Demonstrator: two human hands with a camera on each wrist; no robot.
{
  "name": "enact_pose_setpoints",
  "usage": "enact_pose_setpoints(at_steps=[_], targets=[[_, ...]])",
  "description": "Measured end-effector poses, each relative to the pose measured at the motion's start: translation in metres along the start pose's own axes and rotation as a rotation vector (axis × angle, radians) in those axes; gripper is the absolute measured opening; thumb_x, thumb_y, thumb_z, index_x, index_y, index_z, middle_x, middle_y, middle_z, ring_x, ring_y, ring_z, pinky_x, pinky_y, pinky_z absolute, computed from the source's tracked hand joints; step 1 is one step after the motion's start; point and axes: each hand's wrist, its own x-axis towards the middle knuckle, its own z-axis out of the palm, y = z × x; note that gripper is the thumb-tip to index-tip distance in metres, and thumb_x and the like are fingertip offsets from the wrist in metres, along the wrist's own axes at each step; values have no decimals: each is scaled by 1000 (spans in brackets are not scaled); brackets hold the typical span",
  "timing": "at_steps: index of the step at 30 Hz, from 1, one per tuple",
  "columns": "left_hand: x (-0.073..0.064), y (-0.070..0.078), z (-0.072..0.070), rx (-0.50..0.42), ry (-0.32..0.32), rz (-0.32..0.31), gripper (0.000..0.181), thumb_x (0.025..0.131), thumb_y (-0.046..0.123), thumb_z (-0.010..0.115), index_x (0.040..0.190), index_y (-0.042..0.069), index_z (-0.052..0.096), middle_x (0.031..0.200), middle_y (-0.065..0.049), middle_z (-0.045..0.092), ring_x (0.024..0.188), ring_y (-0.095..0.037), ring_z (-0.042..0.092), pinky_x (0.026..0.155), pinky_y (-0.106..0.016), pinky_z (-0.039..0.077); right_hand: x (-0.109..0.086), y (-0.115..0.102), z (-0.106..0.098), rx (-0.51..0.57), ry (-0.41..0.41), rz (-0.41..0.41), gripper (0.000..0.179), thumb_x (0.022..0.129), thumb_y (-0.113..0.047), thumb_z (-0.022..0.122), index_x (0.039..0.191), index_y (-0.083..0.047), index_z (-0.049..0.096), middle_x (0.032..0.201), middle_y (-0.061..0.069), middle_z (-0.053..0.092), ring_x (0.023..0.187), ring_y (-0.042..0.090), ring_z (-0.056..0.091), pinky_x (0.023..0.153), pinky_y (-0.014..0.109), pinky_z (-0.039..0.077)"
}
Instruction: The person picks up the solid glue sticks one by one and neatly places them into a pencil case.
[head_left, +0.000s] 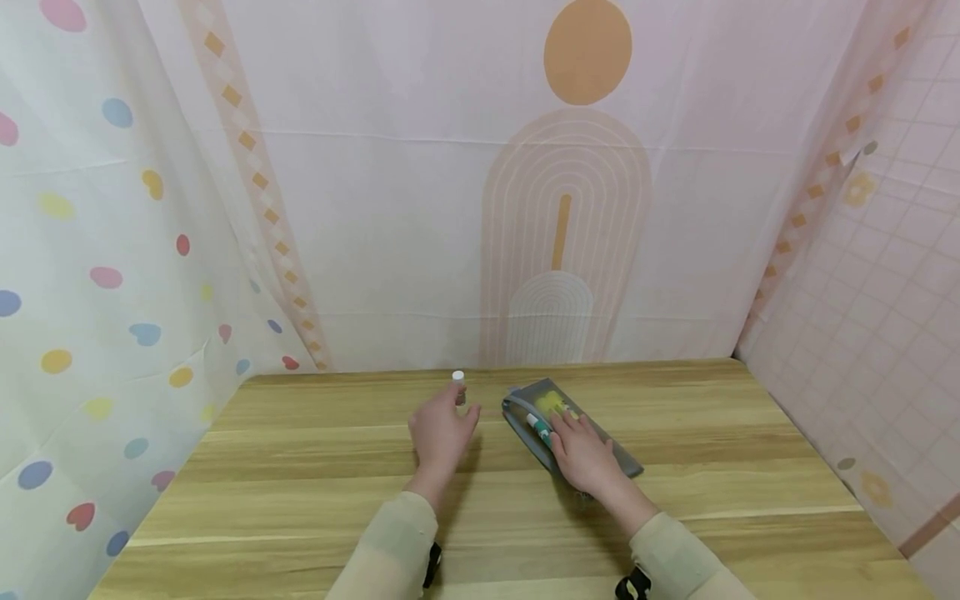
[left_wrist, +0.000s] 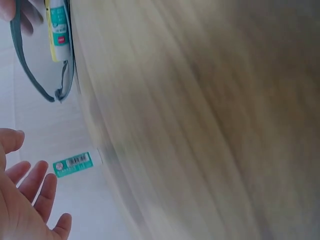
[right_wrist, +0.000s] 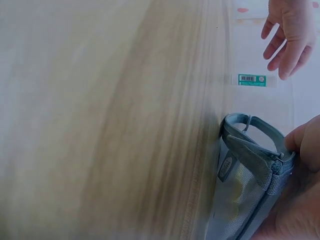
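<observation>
On the left of centre, a glue stick point(head_left: 460, 394) with a white cap stands upright on the wooden table point(head_left: 300, 500). My left hand point(head_left: 442, 429) is just in front of it, fingers loosely spread; in the right wrist view a gap shows between the fingertips and the glue stick point(right_wrist: 254, 80). To the right lies a grey-blue mesh pencil case point(head_left: 534, 390), mouth gaping toward the left. A second glue stick point(head_left: 538, 429) with a green label is inside it. My right hand point(head_left: 585, 454) holds the case's upper side, thumb at the rim.
A pale patterned cloth point(head_left: 390, 250) hangs along the table's back edge. Dotted fabric point(head_left: 112, 333) hangs on the left and a checked sheet point(head_left: 862, 308) on the right.
</observation>
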Motion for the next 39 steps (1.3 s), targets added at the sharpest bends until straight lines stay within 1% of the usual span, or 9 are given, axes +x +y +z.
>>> enact_pose_setpoints(at_steps=[4,9,13,20,23,29,33,36,39], targets=[[4,-4,-3,26,13,2,32,80,25,82,105,8,73,89,-8,74,80,-29,67,73,-52,49,0,0,0,-1,-1,1,43,107,-19,40,145,-2,47,150,25,40,139,50,28,95,84,23],[9,-7,-7,54,-4,-18,36,83,25,79,112,6,70,100,-13,73,90,-34,66,83,-55,47,0,1,0,2,1,0,42,107,-20,40,145,-2,47,150,25,40,139,50,28,95,84,23],[12,-10,-7,37,-7,-47,38,85,24,78,116,6,68,107,-15,71,97,-36,64,89,-56,45,-1,0,0,3,1,0,42,107,-20,40,145,-1,47,150,24,40,139,50,29,95,84,23],[14,-13,-4,21,2,-62,46,84,25,79,122,6,64,115,-17,65,105,-38,59,93,-57,44,-2,-1,-1,6,3,-2,42,107,-20,40,144,-1,48,150,24,40,139,50,29,95,84,23],[14,-14,-2,17,-7,-71,50,83,26,80,124,5,61,118,-19,64,107,-39,58,94,-57,44,-3,0,0,5,2,0,42,107,-20,40,144,-1,48,150,24,40,139,49,29,96,84,23],[16,-16,2,9,-47,-107,58,84,27,79,130,1,56,126,-22,60,114,-41,55,97,-60,43,-4,-1,0,11,2,7,42,107,-20,40,144,-1,48,150,23,40,139,49,29,96,84,22],[18,-17,5,-33,-60,-149,63,84,26,80,134,0,52,130,-23,58,118,-41,53,98,-60,42,-4,-1,0,14,3,7,42,107,-20,40,145,-1,47,150,23,40,139,49,28,96,84,22],[19,-18,8,-106,-46,-174,64,83,22,81,134,-1,52,131,-24,57,119,-43,52,100,-58,43,-4,-2,0,13,5,7,42,107,-20,40,145,-1,47,150,23,40,139,49,28,96,84,22],[20,-18,11,-191,-40,-207,63,83,19,81,135,-3,51,132,-23,56,122,-42,52,104,-54,43,-4,-2,1,9,7,5,42,107,-20,41,144,-1,48,150,23,41,139,49,29,96,84,22]])
